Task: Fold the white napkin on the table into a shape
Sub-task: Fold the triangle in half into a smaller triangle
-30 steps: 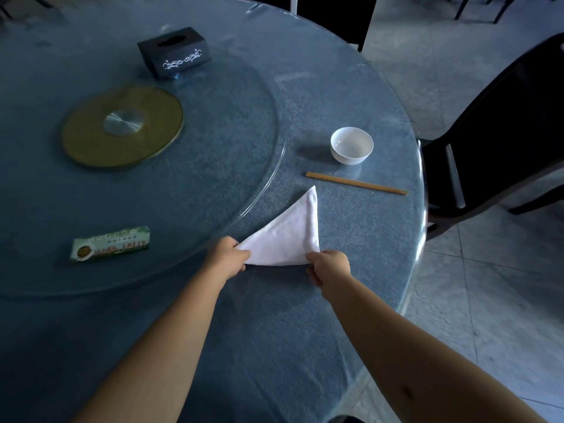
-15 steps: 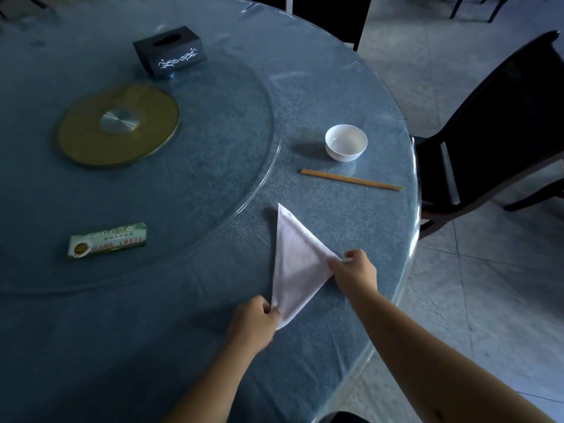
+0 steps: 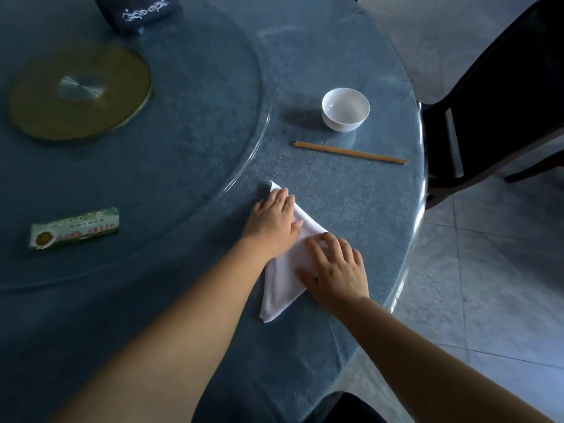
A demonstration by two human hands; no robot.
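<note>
The white napkin (image 3: 283,285), folded into a triangle, lies flat on the blue tabletop (image 3: 351,203) near the right edge, one tip pointing far, another pointing near. Both hands rest on it palm down with fingers spread, gripping nothing. The left hand (image 3: 273,222) covers the far part of the napkin, just short of the far tip. The right hand (image 3: 337,271) presses on the right corner and middle. Beyond the napkin lie wooden chopsticks (image 3: 351,153), and farther still stands an empty white bowl (image 3: 345,109). On the glass turntable (image 3: 198,117) to the left lie a green packet (image 3: 74,228), a gold disc (image 3: 80,92) and a dark tissue box (image 3: 140,10). A dark chair (image 3: 494,102) stands at the right.
</note>
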